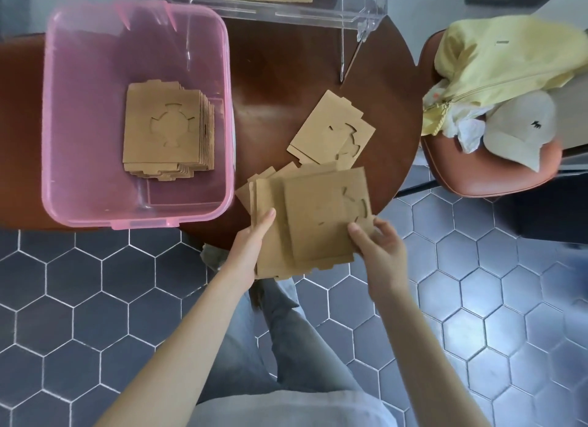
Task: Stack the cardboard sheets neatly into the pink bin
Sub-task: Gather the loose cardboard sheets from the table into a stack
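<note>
A pink bin (79, 184) stands on the left of a round brown table (280, 76). Inside it lies a stack of brown cardboard sheets (165, 130) with a round cut-out on top. At the table's near edge I hold a loose, uneven bundle of several cardboard sheets (311, 216). My left hand (251, 245) grips its left edge with the thumb on top. My right hand (378, 242) pinches its lower right corner. Two more cardboard sheets (331, 130) lie flat on the table beyond the bundle.
A clear plastic box (318, 13) at the table's far side holds more cardboard. An orange chair (496, 178) on the right carries a yellow bag and a beige cap. Below the table is a hexagon-tiled floor.
</note>
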`<control>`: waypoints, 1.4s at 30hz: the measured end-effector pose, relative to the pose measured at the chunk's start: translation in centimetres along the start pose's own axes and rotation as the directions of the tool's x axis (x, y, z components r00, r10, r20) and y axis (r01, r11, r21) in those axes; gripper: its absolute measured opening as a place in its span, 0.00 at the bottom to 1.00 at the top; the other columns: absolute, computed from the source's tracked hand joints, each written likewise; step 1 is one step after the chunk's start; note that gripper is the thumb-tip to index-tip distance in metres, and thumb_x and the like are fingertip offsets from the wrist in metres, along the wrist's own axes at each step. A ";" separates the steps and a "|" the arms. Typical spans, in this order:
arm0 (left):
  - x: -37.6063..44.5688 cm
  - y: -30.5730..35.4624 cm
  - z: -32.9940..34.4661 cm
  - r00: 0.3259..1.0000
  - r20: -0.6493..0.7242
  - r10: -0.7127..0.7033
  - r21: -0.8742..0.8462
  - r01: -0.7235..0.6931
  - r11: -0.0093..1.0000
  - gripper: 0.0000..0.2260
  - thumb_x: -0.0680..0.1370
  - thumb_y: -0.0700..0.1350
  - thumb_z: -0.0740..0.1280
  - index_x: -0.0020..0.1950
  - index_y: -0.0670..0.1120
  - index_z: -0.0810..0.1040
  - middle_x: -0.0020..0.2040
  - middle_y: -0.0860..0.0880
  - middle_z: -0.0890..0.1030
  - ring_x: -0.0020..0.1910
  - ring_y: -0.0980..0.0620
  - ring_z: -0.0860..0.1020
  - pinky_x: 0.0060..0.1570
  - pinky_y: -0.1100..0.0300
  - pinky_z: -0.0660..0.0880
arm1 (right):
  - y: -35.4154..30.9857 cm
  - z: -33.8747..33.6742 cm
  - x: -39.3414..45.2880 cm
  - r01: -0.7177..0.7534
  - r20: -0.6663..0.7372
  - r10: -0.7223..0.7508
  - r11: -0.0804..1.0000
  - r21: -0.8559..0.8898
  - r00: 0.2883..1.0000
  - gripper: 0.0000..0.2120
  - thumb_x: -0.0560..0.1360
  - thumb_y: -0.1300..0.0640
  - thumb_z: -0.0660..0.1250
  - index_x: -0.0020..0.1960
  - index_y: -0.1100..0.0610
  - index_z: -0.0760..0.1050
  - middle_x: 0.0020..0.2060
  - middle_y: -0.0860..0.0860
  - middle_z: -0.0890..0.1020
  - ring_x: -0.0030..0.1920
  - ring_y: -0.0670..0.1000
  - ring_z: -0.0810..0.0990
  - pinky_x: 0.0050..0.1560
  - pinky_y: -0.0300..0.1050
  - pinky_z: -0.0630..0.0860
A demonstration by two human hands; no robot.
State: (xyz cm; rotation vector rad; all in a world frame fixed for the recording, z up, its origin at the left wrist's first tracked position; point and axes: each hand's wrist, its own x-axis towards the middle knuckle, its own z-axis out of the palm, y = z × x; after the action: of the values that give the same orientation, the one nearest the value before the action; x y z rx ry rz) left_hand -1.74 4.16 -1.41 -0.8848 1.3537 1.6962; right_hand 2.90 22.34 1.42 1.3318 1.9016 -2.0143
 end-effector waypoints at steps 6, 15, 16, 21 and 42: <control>-0.8 -0.1 0.8 0.999 0.005 0.050 -0.020 -0.050 0.999 0.19 0.61 0.52 0.74 0.49 0.48 0.78 0.53 0.45 0.82 0.52 0.46 0.80 0.55 0.50 0.76 | 2.3 1.7 -1.9 0.055 -0.123 -0.085 0.971 -0.231 0.989 0.12 0.67 0.55 0.74 0.40 0.44 0.72 0.42 0.45 0.77 0.46 0.47 0.76 0.45 0.39 0.74; -1.3 -2.4 -1.3 0.985 -0.083 0.150 0.130 -0.139 0.982 0.08 0.68 0.40 0.74 0.42 0.49 0.79 0.38 0.54 0.83 0.41 0.54 0.80 0.40 0.61 0.76 | 3.3 3.2 -0.5 0.158 -0.056 -0.197 0.900 -0.405 0.979 0.16 0.74 0.51 0.65 0.61 0.54 0.73 0.57 0.48 0.77 0.59 0.51 0.74 0.60 0.46 0.72; -1.4 -2.8 -1.9 0.984 -0.087 0.153 0.150 -0.139 0.979 0.08 0.67 0.39 0.74 0.42 0.49 0.80 0.38 0.53 0.83 0.41 0.53 0.80 0.40 0.60 0.77 | 3.1 3.4 0.3 0.203 -0.028 -0.243 0.862 -0.464 0.970 0.15 0.76 0.54 0.62 0.62 0.56 0.73 0.59 0.50 0.77 0.61 0.52 0.74 0.61 0.45 0.71; -2.0 -4.7 -4.6 0.983 -0.155 0.100 0.187 -0.070 0.980 0.12 0.66 0.42 0.76 0.47 0.46 0.80 0.47 0.46 0.83 0.48 0.46 0.80 0.48 0.51 0.76 | 3.6 5.3 4.0 0.360 0.243 -0.300 0.438 -0.824 0.922 0.27 0.77 0.50 0.61 0.72 0.59 0.63 0.74 0.54 0.64 0.74 0.55 0.59 0.72 0.48 0.57; -1.5 -3.4 -3.4 0.989 -0.135 0.064 0.124 -0.047 0.991 0.12 0.66 0.46 0.75 0.47 0.49 0.79 0.46 0.48 0.82 0.48 0.46 0.79 0.49 0.49 0.76 | -2.4 0.5 2.1 0.202 -0.110 -0.210 0.976 -0.080 0.972 0.11 0.76 0.62 0.63 0.43 0.47 0.68 0.40 0.50 0.79 0.38 0.46 0.76 0.46 0.44 0.76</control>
State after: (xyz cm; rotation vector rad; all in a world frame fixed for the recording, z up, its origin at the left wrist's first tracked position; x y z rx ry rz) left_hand 2.14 1.05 -2.24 -0.9175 1.5697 1.6002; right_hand -0.08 23.48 1.89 1.3134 2.2247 -1.9774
